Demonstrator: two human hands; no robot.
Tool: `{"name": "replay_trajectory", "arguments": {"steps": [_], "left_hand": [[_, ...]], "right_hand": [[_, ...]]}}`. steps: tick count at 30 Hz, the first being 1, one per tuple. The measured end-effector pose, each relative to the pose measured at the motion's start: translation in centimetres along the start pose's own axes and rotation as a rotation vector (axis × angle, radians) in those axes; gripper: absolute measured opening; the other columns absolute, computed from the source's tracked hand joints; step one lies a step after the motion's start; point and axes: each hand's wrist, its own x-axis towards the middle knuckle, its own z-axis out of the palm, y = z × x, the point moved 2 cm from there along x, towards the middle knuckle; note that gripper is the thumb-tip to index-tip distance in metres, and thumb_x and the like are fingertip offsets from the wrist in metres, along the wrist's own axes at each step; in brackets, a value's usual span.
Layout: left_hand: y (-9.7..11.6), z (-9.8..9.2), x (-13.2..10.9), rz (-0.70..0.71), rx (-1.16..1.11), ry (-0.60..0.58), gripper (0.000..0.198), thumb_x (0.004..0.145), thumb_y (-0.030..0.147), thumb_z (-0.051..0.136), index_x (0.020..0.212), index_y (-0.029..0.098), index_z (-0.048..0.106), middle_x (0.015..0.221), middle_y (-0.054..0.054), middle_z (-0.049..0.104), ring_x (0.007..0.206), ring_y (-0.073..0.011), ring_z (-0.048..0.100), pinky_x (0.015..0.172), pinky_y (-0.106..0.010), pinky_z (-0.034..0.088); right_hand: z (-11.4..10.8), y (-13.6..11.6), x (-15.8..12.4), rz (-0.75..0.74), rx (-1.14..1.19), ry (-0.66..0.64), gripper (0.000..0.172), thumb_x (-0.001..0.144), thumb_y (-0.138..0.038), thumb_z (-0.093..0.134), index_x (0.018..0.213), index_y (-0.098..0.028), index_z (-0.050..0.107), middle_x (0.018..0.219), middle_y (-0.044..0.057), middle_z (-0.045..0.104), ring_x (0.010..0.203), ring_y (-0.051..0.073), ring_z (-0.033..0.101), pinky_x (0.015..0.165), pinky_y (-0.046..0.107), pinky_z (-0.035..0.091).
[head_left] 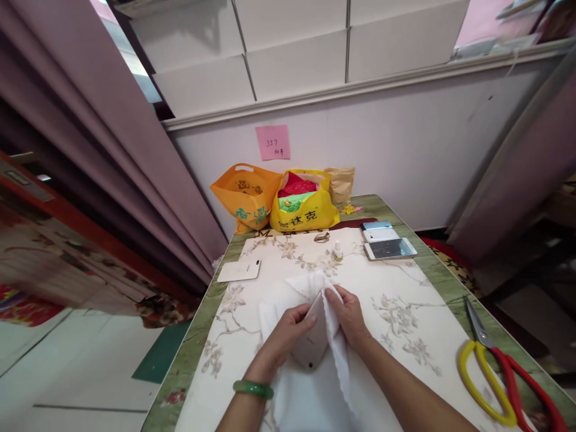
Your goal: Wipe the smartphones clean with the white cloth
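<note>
White scalloped cloth [315, 396] drapes over the pale pink flat phone [312, 347], held just above the floral-covered table [405, 312]. Now the left hand [288, 333] has its grip closed around the phone's edge; the right hand [348, 315] pinches cloth against it, grip closed tight. Yellow-and-red scissors [490, 372] lie well to the right.

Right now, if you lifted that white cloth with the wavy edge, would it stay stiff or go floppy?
Probably floppy: the white scalloped cloth drapes and folds around the pale pink phone between the left hand and right hand. It looks thin, so likely light, and unlikely to roll.
</note>
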Motion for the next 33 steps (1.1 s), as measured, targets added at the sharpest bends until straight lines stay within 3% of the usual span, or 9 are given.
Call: {"name": "replay_trajectory", "arguments": {"steps": [2,6,13,23,30,33], "left_hand": [[0.9,0.2,0.5,0.042,0.133,0.011,0.033,0.074,0.044,0.070,0.089,0.014,0.069,0.075,-0.003,0.065,0.068,-0.0146,0.055,0.060,-0.023,0.038],[1.6,0.5,2.0,0.127,0.289,0.148,0.034,0.075,0.049,0.066,0.071,0.015,0.063,0.063,0.001,0.055,0.060,-0.0120,0.046,0.056,-0.023,0.033],[1.7,1.3,3.4,0.151,0.197,0.313,0.032,0.071,0.048,0.066,0.073,0.016,0.064,0.062,0.003,0.054,0.057,-0.0115,0.043,0.056,-0.023,0.034],[2.5,2.2,4.7,0.224,0.365,0.484,0.028,0.072,0.043,0.062,0.067,0.015,0.066,0.062,0.001,0.056,0.063,-0.0145,0.046,0.061,-0.026,0.036],[2.2,2.7,4.7,0.315,0.353,0.552,0.028,0.075,0.041,0.059,0.063,0.017,0.059,0.060,0.002,0.050,0.063,-0.0134,0.043,0.060,-0.026,0.034],[2.5,2.7,5.2,0.398,0.336,0.669,0.027,0.077,0.040,0.058,0.062,0.017,0.056,0.059,0.003,0.047,0.062,-0.0124,0.040,0.059,-0.025,0.033]], "right_hand": [[-0.1,0.1,0.2,-0.015,0.002,0.003,0.037,0.081,-0.053,0.060,0.069,-0.018,0.058,0.061,-0.004,0.051,0.061,0.013,0.044,0.058,0.023,0.038],[-0.1,0.2,0.4,-0.025,0.028,0.015,0.038,0.083,-0.054,0.057,0.070,-0.018,0.056,0.063,-0.004,0.050,0.063,0.013,0.044,0.062,0.024,0.040],[-0.3,-0.2,0.5,0.023,0.045,0.071,0.039,0.086,-0.055,0.052,0.075,-0.018,0.056,0.065,-0.003,0.052,0.064,0.015,0.046,0.060,0.025,0.042],[-0.9,-0.1,0.7,0.005,-0.026,0.190,0.043,0.090,-0.059,0.041,0.076,-0.021,0.055,0.076,0.002,0.060,0.075,0.018,0.052,0.069,0.028,0.045],[-0.6,0.3,0.6,0.007,0.018,0.141,0.045,0.090,-0.060,0.040,0.075,-0.020,0.054,0.071,0.001,0.058,0.071,0.018,0.051,0.068,0.029,0.044],[-0.3,0.5,0.3,-0.016,-0.004,0.069,0.043,0.088,-0.059,0.043,0.073,-0.020,0.053,0.069,0.000,0.058,0.068,0.018,0.051,0.066,0.030,0.044]]}}
